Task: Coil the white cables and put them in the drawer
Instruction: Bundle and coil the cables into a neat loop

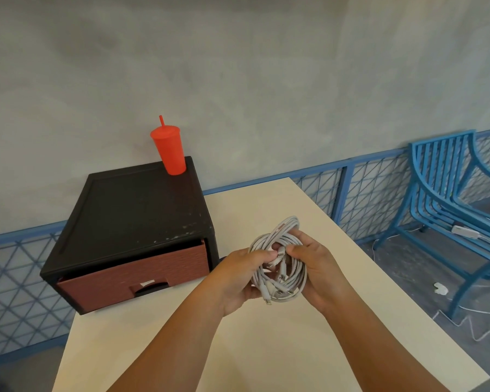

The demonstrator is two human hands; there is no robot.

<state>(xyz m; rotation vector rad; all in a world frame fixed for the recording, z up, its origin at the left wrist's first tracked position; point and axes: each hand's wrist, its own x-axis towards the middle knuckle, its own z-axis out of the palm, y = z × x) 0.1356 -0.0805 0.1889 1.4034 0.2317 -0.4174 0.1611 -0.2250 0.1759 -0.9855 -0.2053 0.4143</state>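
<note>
A bundle of coiled white cables (pixel 290 274) hangs between both hands above the cream table (pixel 266 349). My left hand (pixel 239 278) grips the coil's left side and my right hand (pixel 320 270) grips its right side, thumbs pressed into the middle. Several plug ends stick out at the bottom of the coil. To the left stands a black drawer unit (pixel 133 210) with a reddish-brown drawer (pixel 142 275), pushed almost fully in, its front slightly askew.
A red tumbler with a straw (pixel 169 149) stands on the back right corner of the drawer unit. A blue metal chair (pixel 450 210) stands right of the table, with loose white cables on the floor beneath it. A blue mesh fence runs along the wall.
</note>
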